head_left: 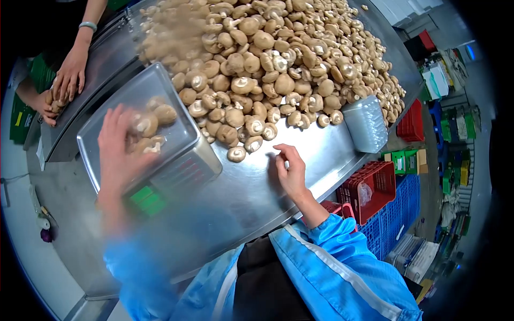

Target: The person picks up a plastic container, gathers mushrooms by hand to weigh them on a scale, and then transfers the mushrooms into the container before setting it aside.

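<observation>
My left hand [119, 152] is over a clear plastic tray [176, 115], its fingers and thumb apart beside several brown mushrooms [165, 113]. The hand is slightly blurred, and its palm side is partly hidden. Under the tray stands a metal weighing scale [206, 160] with a lit green display [148, 200]. My right hand [292, 174] hovers over or rests on the steel table [241, 195], just in front of the large mushroom pile [284, 80]. Its fingers are loosely bent, thumb and forefinger apart, with nothing visible between them.
A stack of clear trays [365, 124] stands right of the pile. Across the table, another person's hand [69, 75] holds mushrooms. Red crates [369, 190] and blue crates [396, 208] sit below the right edge. Haze blurs parts of the view.
</observation>
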The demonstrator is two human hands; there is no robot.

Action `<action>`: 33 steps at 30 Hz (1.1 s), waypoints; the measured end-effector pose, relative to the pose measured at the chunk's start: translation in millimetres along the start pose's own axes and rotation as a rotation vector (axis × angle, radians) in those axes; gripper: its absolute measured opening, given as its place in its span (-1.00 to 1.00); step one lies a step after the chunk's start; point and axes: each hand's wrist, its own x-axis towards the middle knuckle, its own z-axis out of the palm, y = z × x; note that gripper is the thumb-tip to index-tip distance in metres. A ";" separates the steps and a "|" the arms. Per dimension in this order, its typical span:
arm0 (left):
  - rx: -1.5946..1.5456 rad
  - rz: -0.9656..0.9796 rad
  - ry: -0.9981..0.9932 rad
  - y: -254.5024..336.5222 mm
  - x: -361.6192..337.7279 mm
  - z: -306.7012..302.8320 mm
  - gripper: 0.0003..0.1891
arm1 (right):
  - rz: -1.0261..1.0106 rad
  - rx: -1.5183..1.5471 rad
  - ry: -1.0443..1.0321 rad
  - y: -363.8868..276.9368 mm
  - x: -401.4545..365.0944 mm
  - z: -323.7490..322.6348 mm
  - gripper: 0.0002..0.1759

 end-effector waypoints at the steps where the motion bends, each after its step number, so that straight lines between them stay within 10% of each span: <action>1: -0.010 -0.002 0.020 -0.7 0.0 -2.1 0.00 | -0.021 -0.003 0.023 5.8 4.7 -0.7 -0.69; 12: 0.057 0.104 0.075 -3.7 -0.7 -8.3 0.06 | -0.397 -0.393 -0.171 -10.8 18.6 60.5 -0.51; 24: 0.101 0.112 -0.041 7.3 3.6 14.8 0.09 | -0.502 0.062 -0.243 -144.5 62.5 84.7 -0.48; 33: 0.092 0.121 0.082 16.6 -11.0 7.2 -0.05 | -0.350 0.232 -0.198 -88.3 40.2 47.2 -0.68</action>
